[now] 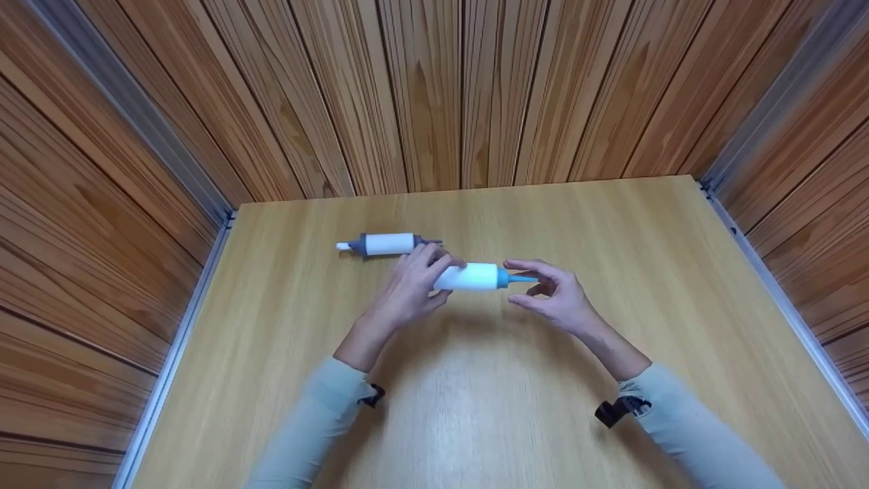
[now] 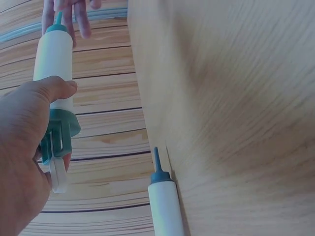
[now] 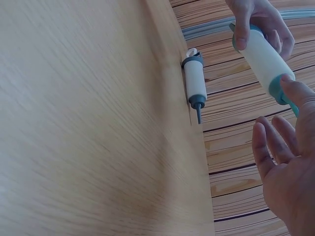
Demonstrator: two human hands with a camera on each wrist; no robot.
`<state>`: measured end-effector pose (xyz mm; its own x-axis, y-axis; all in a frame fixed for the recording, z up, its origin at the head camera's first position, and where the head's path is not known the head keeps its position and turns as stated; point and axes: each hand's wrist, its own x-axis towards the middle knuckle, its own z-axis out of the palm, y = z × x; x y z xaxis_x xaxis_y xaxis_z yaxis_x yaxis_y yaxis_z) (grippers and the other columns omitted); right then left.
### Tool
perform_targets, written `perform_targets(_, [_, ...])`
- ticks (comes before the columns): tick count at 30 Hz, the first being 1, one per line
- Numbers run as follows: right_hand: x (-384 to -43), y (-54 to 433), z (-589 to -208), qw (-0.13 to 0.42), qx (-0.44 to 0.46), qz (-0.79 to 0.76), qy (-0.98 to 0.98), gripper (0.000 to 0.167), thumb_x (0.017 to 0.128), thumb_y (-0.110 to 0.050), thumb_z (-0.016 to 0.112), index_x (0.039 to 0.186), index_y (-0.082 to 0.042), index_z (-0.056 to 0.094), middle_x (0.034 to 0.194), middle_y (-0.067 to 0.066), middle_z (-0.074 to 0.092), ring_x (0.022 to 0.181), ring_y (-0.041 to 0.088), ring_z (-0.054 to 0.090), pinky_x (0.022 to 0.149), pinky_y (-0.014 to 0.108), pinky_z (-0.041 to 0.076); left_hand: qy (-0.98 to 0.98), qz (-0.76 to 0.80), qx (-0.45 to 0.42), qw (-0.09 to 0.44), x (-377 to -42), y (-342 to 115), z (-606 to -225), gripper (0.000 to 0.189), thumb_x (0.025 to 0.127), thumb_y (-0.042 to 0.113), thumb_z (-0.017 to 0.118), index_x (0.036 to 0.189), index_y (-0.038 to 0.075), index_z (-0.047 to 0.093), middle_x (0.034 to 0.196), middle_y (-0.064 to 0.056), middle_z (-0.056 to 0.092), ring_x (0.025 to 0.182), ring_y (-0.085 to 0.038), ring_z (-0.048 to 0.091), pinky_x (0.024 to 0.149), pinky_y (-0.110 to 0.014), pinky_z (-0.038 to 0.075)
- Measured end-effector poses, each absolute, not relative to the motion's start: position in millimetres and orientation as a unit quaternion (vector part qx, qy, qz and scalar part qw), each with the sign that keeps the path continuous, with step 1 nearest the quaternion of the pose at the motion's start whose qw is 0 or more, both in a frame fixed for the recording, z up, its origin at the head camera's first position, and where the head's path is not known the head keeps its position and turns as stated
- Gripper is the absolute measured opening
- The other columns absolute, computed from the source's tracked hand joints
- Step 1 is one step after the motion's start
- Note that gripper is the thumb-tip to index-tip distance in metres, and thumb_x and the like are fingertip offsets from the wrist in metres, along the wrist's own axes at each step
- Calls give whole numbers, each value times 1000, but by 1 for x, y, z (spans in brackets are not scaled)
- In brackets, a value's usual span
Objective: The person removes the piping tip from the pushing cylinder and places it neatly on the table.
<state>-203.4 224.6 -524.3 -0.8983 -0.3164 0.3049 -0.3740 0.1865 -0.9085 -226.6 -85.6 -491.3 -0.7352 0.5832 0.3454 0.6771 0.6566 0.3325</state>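
My left hand (image 1: 417, 282) grips a syringe-like dispenser with a white barrel (image 1: 475, 276), a teal collar and a thin teal nozzle (image 1: 523, 278). It is held above the table, nozzle toward the right. The left wrist view shows the thumb across the barrel (image 2: 54, 59), with a teal rear flange (image 2: 64, 123) and white end piece (image 2: 58, 174) below the hand. My right hand (image 1: 553, 295) surrounds the nozzle end with fingers spread and bent. In the right wrist view its thumb overlaps the teal collar; contact cannot be told.
A second dispenser (image 1: 389, 244), with white barrel and dark blue-grey ends, lies on the wooden table (image 1: 448, 421) behind the left hand. Its nozzle points right. Wood-plank walls (image 1: 434, 95) and metal rails (image 1: 173, 353) border the table.
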Motion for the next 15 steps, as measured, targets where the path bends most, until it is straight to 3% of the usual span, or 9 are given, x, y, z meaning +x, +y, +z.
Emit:
perform_targets(1, [-203,224,-524,25,223,597,-770,56,94,7,84,148,-1,70,151,26,71,127,-1,72,90,19,62,-904,-224,-350,105,-226,-85,-491,49,99,18,89,142,21,66,144,-12,66,135,-37,65,111,-57,58])
perform_targets(3, [-203,222,-524,27,216,599,-771,54,95,7,84,147,-1,71,150,23,73,125,0,73,90,19,62,-903,-226,-351,103,-225,-84,-490,50,99,19,89,143,22,66,145,-11,66,137,-36,65,113,-57,58])
perform_targets(11, [-202,214,-526,43,193,624,-756,44,92,11,84,135,7,75,125,-15,80,109,6,77,88,18,64,-899,-241,-350,103,-222,-83,-494,49,98,17,90,142,20,67,144,-12,67,135,-35,65,114,-57,59])
perform_targets(15, [-201,212,-527,44,187,628,-754,37,94,11,83,130,8,77,118,-16,79,105,4,77,90,19,65,-897,-247,-352,101,-222,-83,-496,48,98,18,89,141,19,67,144,-12,67,133,-35,65,112,-57,59])
